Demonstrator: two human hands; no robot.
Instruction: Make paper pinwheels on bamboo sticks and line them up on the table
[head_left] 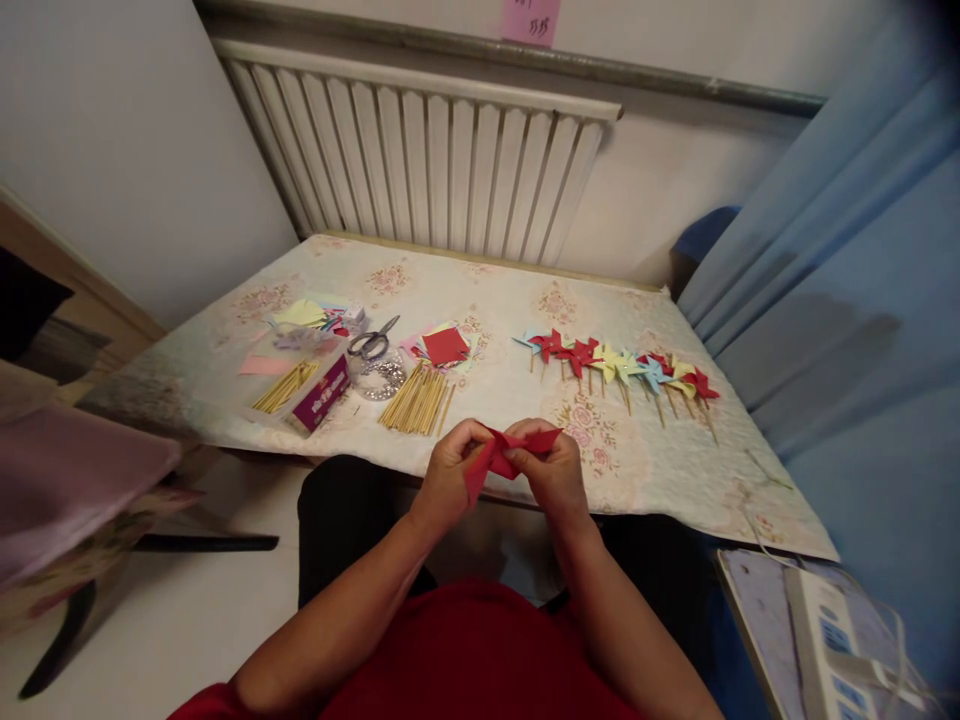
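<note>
Through the head camera I had both hands in view just over the near edge of the tabletop. The left hand and the right hand held one piece of red paper between them, its pointed corners sticking out to either side. I saw the fingers of each hand curled in and pinched closed on the paper, the right thumb pressing near its middle; I could not tell how the far-side fingers sat, since the hands hid them.

Just beyond the left hand lay a spread of thin sticks, and behind those a stack of paper squares with a red one on top. To their left I had a round clear container of small silvery pieces, with scissors by its far rim. Next to it stood a clear box with a purple label and more sticks inside. Pale yellow paper lay behind the box. Beyond the right hand, finished pinwheels in red, yellow and blue lay in an overlapping row, their sticks pointing towards the near edge.
</note>
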